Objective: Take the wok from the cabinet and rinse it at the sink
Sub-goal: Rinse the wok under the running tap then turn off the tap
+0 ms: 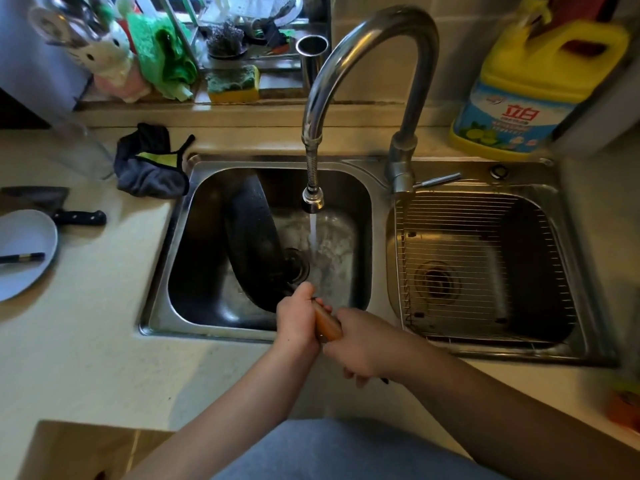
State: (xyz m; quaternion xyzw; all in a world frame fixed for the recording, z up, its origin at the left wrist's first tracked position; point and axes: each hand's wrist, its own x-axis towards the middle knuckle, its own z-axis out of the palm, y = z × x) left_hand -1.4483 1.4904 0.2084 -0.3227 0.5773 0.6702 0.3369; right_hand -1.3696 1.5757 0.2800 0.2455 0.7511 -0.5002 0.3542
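The wok (252, 244), dark rounded metal, stands tilted on its edge in the left basin of the stainless steel sink (162, 271), against the drain. Its smooth brown wooden handle (327, 323) projects toward the front rim. The left hand (298, 320) grips the handle nearest the bowl; the right hand (360, 344) grips just behind it, fingers (355, 375) curled round it. Water (313, 233) falls from the curved metal faucet (363, 46) just beside the wok

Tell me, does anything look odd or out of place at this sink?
The wok stands tilted on edge in the left basin, the left hand and right hand gripping its handle, while the water stream falls beside it, onto the basin floor. Nothing looks spilled or broken.
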